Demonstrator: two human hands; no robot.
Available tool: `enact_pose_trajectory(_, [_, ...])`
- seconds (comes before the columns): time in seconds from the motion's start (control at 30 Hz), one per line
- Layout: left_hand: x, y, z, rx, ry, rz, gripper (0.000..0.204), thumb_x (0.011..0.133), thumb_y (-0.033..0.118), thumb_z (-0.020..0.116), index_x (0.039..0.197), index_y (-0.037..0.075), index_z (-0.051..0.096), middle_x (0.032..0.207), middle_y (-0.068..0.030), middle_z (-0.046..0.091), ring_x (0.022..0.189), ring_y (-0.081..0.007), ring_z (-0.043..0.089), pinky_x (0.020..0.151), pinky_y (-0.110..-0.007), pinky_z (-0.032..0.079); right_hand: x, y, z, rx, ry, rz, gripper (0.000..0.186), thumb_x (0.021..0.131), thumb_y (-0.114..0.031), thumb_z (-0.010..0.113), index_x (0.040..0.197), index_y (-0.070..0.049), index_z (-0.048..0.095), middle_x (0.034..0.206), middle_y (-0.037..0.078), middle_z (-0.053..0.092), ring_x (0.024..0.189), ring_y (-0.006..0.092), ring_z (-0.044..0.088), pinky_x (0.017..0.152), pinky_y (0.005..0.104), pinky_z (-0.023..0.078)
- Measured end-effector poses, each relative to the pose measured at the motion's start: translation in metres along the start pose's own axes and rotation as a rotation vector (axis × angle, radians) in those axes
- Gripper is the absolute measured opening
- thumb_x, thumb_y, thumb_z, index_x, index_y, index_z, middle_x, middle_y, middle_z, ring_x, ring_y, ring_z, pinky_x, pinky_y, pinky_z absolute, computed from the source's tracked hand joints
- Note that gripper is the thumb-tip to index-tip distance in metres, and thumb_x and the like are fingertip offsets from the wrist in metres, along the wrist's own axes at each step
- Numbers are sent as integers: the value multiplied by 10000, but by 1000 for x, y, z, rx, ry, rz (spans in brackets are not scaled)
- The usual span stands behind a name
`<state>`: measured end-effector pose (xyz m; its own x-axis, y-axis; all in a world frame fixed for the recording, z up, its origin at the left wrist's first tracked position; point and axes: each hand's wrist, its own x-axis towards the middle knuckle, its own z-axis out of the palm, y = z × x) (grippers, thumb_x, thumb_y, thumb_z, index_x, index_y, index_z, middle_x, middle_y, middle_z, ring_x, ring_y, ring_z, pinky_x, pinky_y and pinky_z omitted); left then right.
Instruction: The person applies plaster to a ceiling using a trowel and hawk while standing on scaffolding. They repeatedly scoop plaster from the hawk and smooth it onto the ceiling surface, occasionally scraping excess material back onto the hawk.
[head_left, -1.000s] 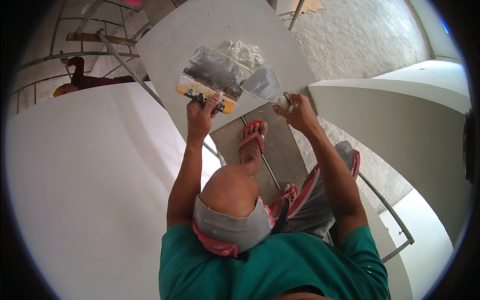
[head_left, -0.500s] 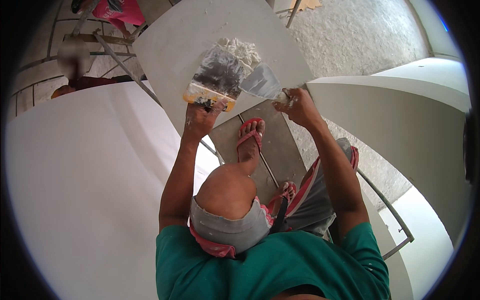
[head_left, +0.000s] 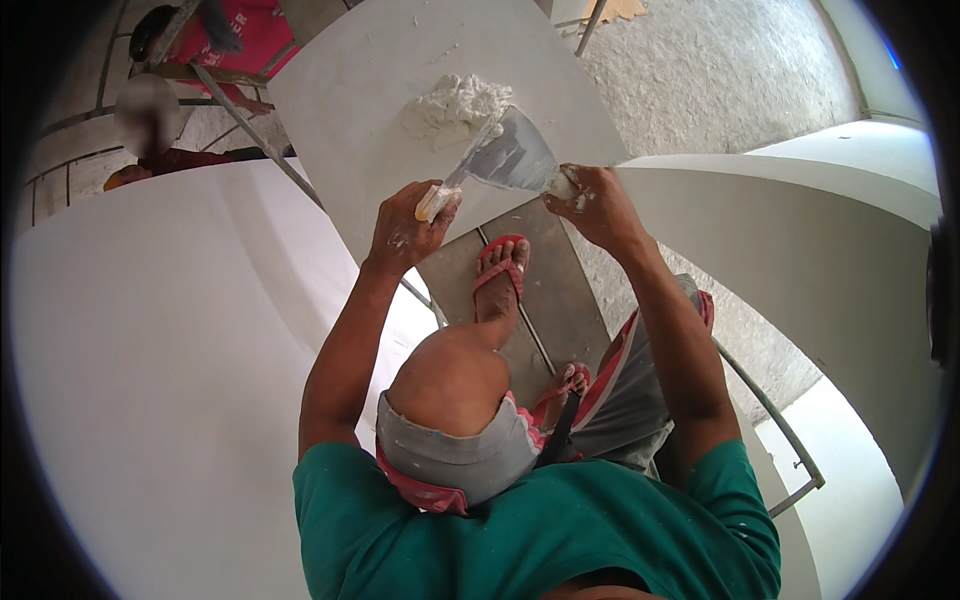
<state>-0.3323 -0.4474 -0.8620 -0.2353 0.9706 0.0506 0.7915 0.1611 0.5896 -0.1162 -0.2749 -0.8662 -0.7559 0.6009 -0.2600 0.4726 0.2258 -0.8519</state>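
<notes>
a wide scraper (head_left: 438,203) stands nearly edge-on in the left hand (head_left: 415,225), so its blade reads as a thin grey strip slanting forward and to the right; its pale, yellowish handle is smeared white. in the right hand (head_left: 592,205) is a smaller putty knife (head_left: 515,152) — a flared grey blade with whitish smears, pointing forward and left toward the scraper, its handle mostly hidden by fingers. whether the blades touch is unclear. beyond both hands — a lumpy mound of white putty (head_left: 462,103).

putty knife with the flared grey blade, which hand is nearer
Right. The right hand grips the putty knife; the left hand is to its left, holding a second tool seen edge-on.
</notes>
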Motion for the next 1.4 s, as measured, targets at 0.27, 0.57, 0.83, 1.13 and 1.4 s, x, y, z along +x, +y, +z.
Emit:
enact_pose_trajectory(0.27, [-1, -35, 3, 355, -67, -53, 141, 818, 178, 667, 810, 71, 575, 731, -97, 608, 649, -282, 607, 552, -392, 494, -3, 6, 5, 113, 84, 8, 213, 759, -172, 748, 838, -4, 645, 676, 117, 646, 622, 249, 633, 589, 365, 476])
enact_pose_trajectory(0.57, [11, -7, 31, 471, 17, 27, 216, 700, 173, 738, 792, 87, 562, 730, -55, 588, 697, -256, 599, 625, -386, 503, 3, -27, 72, 909, 115, 399, 324, 817, -238, 746, 992, -1, 611, 906, 91, 677, 753, 170, 677, 561, 275, 516])
enact_pose_trajectory(0.83, [8, 14, 25, 349, 196, -72, 340, 744, 197, 737, 1043, 66, 640, 779, -44, 572, 716, -214, 569, 644, -356, 487, 13, -24, 82, 1013, 361, 484, 243, 815, -139, 725, 988, -20, 601, 918, 97, 683, 809, 197, 690, 567, 304, 470])
enact_pose_trajectory(1.13, [-22, 13, 88, -1489, 409, -881, 368, 914, 308, 576, 1175, 52, 533, 963, -61, 592, 779, -175, 579, 626, -310, 473, 11, -27, 103, 1019, 226, 467, 190, 813, -90, 709, 935, 7, 601, 870, 105, 678, 715, 173, 680, 516, 275, 481])
enact_pose_trajectory(1.4, [-19, -20, 16, -325, 543, -531, 316, 902, 216, 567, 1073, -49, 586, 973, -144, 610, 793, -236, 598, 725, -353, 503, 8, -11, 98, 316, 126, 358, 312, 783, -164, 724, 967, 35, 571, 817, 215, 668, 696, 329, 684, 563, 384, 521])
